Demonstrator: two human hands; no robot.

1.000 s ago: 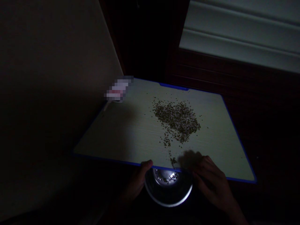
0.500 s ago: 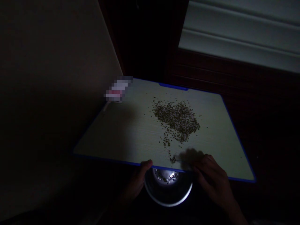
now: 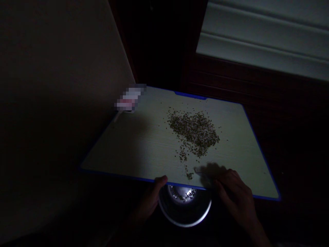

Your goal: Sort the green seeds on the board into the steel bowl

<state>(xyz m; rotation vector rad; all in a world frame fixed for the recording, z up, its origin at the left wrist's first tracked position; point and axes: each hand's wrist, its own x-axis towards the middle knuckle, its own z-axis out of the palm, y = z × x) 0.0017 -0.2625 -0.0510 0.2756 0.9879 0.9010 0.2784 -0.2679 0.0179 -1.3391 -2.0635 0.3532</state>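
A pale board (image 3: 113, 147) with a blue rim lies across the view, and a loose spread of small dark seeds or grains (image 3: 194, 132) covers its middle. My left hand (image 3: 153, 195) grips the near rim, thumb on top; its other fingers are hidden below. My right hand (image 3: 238, 195) is closed on a slim, pale tool (image 3: 200, 172), whose kind is too dark to make out. The tool's tip rests just right of a small cluster of seeds (image 3: 189, 176) near the edge. Beneath that edge sits a shiny metal bowl (image 3: 189, 225) with some seeds inside.
A blurred-out white and pink item (image 3: 130, 99) lies on the board's far left corner. A plain wall or panel (image 3: 64, 68) rises at the left. White slats (image 3: 264, 37) stand at the back right. Surroundings are very dark.
My right hand has shifted slightly right, and the tool's tip has moved away from the small seed cluster. My left hand and the board stay in place.
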